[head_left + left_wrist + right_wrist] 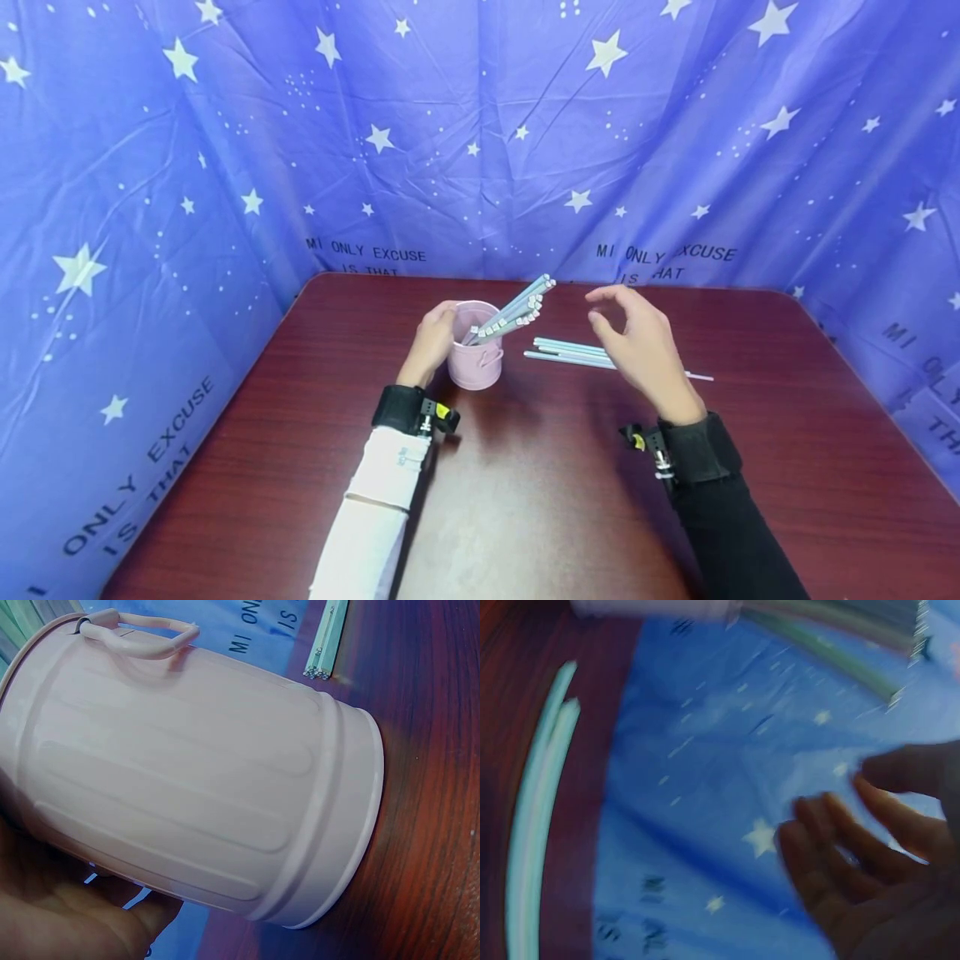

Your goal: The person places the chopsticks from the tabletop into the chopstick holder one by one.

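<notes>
My left hand (431,340) grips the left side of a small pink metal bucket (476,372) near its rim. In the left wrist view the ribbed wall of the bucket fills the picture, and a looped side handle (142,643) sticks out by the rim. Several thin pale blue-green sticks (517,310) with white ends lean out of the bucket toward the right. Empty, with thumb and fingers apart in a loose curve, my right hand (647,348) hovers over more such sticks (572,353) lying on the table; the hand partly covers them in the head view.
The dark red wooden table (480,483) has a glossy bright patch at its front. A thin white stick end (700,377) shows right of my right wrist. Blue star-printed cloth (480,125) hangs behind and along both sides of the table.
</notes>
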`<state>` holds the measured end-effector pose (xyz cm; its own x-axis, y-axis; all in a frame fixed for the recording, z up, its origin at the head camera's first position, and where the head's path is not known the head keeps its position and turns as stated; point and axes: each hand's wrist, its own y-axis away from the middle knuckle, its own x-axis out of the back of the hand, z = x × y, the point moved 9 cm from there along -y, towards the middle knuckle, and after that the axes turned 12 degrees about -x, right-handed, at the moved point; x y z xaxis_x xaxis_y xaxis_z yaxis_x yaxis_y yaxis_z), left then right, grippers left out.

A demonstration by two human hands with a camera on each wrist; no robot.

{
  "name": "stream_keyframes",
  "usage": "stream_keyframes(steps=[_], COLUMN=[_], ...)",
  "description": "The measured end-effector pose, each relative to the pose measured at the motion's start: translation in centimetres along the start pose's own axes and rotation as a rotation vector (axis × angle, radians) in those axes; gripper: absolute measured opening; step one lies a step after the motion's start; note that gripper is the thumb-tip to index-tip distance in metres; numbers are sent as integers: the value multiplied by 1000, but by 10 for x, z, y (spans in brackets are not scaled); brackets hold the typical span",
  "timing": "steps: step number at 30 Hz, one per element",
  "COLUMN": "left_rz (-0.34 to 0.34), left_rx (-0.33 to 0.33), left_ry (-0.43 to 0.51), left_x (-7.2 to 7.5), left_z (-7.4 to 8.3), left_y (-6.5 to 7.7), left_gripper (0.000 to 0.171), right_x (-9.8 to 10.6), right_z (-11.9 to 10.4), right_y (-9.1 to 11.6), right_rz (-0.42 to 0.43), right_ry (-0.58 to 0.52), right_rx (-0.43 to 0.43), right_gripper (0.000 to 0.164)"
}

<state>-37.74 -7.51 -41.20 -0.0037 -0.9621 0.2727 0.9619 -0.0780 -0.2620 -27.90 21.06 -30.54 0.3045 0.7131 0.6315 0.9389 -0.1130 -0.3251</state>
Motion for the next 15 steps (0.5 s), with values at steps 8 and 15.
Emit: stream_keyframes(steps=[8,15], left_rz=[0,-3], left_rx=[0,2], left_ry=[-8,-16], left_x=[1,0], left_z=[0,-1], left_y=[0,-1], left_gripper=[42,42], right_x=[-48,-69], right_z=[65,94], right_y=[-8,-2], right_rz=[-407,-541], right_ry=[315,389], right_rx=[-153,-231], right_gripper=[40,40])
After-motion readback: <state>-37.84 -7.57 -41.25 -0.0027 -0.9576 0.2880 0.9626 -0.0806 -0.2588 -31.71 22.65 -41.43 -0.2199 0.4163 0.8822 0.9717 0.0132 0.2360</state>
